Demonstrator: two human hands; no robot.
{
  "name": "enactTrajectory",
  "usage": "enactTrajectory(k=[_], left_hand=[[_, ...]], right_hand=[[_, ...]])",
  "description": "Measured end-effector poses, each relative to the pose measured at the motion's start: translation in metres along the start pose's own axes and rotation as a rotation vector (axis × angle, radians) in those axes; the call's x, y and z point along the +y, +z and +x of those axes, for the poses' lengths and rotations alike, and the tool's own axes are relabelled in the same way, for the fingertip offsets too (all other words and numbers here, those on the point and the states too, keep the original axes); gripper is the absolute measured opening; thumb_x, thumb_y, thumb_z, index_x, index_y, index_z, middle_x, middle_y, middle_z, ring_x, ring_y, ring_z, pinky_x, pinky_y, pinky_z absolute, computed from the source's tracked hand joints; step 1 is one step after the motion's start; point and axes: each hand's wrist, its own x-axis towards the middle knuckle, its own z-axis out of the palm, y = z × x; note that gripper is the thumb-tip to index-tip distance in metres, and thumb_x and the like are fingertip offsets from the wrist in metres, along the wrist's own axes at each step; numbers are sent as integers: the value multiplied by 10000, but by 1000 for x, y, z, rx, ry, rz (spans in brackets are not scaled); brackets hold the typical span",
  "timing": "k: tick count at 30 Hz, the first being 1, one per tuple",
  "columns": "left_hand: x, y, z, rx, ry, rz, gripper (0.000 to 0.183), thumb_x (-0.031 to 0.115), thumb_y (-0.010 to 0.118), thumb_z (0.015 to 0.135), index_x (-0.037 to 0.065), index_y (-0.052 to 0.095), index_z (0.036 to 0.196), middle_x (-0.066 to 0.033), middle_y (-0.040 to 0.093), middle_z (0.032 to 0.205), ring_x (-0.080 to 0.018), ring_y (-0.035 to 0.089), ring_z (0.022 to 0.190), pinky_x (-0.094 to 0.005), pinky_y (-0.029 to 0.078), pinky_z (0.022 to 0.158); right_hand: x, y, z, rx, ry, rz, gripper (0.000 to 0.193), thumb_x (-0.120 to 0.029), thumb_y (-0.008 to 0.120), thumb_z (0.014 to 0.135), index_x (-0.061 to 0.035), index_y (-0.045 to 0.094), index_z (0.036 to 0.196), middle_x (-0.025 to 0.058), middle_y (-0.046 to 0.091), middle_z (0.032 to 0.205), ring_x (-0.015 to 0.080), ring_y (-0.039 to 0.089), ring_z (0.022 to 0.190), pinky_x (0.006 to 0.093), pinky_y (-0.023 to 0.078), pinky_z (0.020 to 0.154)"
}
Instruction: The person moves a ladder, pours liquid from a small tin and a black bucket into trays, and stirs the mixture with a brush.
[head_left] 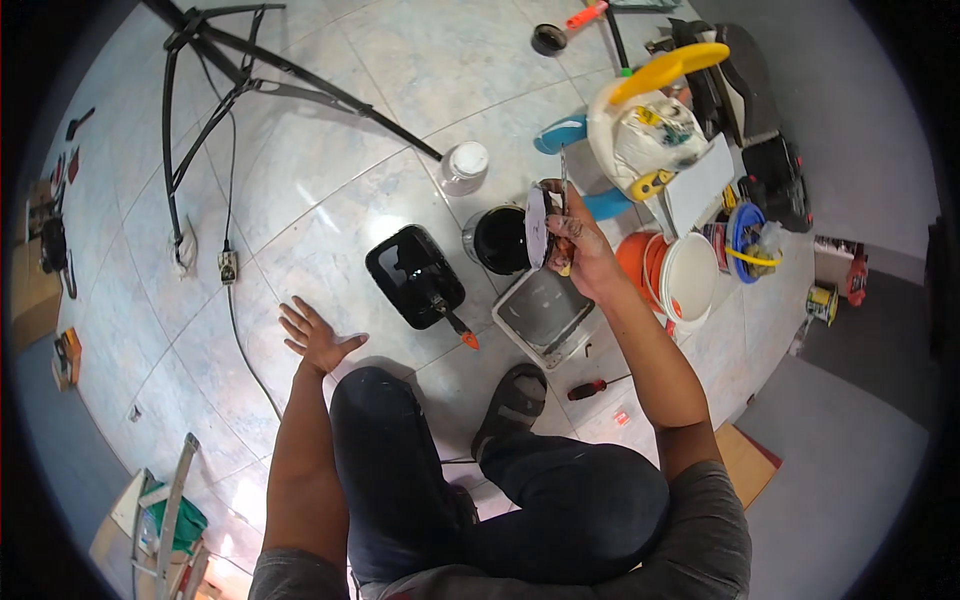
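Note:
My left hand [314, 335] is spread over the tiled floor, fingers apart, holding nothing. My right hand [580, 245] is closed around a pale lavender round lid [537, 228] turned on edge; its fingers have dark stains. A thin metal rod [564, 168] sticks up from the same grip; its kind is hidden by the fingers. Beside the lid stands an open can [497, 240] of black liquid, partly covered from view. To its left lies a black tray [378, 262] of glossy black liquid, with a dark brush [455, 322] with an orange handle tip over its near rim.
A grey square lid [545, 312] lies below the can. A white-capped container [465, 167] touches a black tripod leg [340, 97]. Buckets [688, 275], a white-and-yellow stool [605, 130] and a screwdriver [588, 389] are at right. A cable [236, 325] runs at left.

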Motion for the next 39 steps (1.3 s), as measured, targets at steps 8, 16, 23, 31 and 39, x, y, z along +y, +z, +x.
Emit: enactTrajectory(k=[8, 16, 23, 31, 39], left_hand=[[-2, -4, 0, -21, 27, -62, 1725, 624, 942, 570, 117, -356, 1587, -292, -399, 1632, -504, -356, 1511, -712, -150, 1174], [-4, 1, 2, 9, 22, -29, 1716, 632, 940, 577, 95, -331, 1597, -301, -360, 1649, -511, -323, 1525, -718, -115, 1183], [-5, 5, 4, 30, 20, -23, 1724, 595, 963, 576, 107, -342, 1591, -298, -363, 1649, -512, -320, 1526, -741, -87, 1174], [-6, 7, 5, 42, 34, -28, 1728, 605, 962, 570, 115, -342, 1593, -292, -367, 1649, -500, -317, 1532, -738, -88, 1176], [-7, 7, 5, 40, 35, -16, 1721, 604, 960, 578, 114, -341, 1593, -296, -371, 1645, -515, -324, 1523, -739, -85, 1176]], right_hand=[[12, 6, 12, 30, -97, -255, 749, -193, 762, 885, -102, 378, 1522, -6, 541, 1029, 44, 475, 755, 196, 368, 595], [34, -5, 3, 260, -251, -290, 799, 11, 833, 810, -71, 327, 1423, 79, 526, 1194, 172, 601, 1026, 289, 543, 860], [69, -9, 1, 269, -469, -420, 956, 66, 894, 704, -58, 309, 1449, 122, 507, 1318, 201, 543, 1205, 332, 501, 999], [101, -8, 3, 290, -604, -538, 859, 26, 915, 708, -70, 425, 1407, 82, 569, 1357, 131, 655, 1090, 205, 533, 760], [109, -20, -9, 343, -621, -932, 867, -166, 1010, 588, -22, 558, 1314, 168, 623, 1406, 323, 668, 1247, 379, 578, 997]])
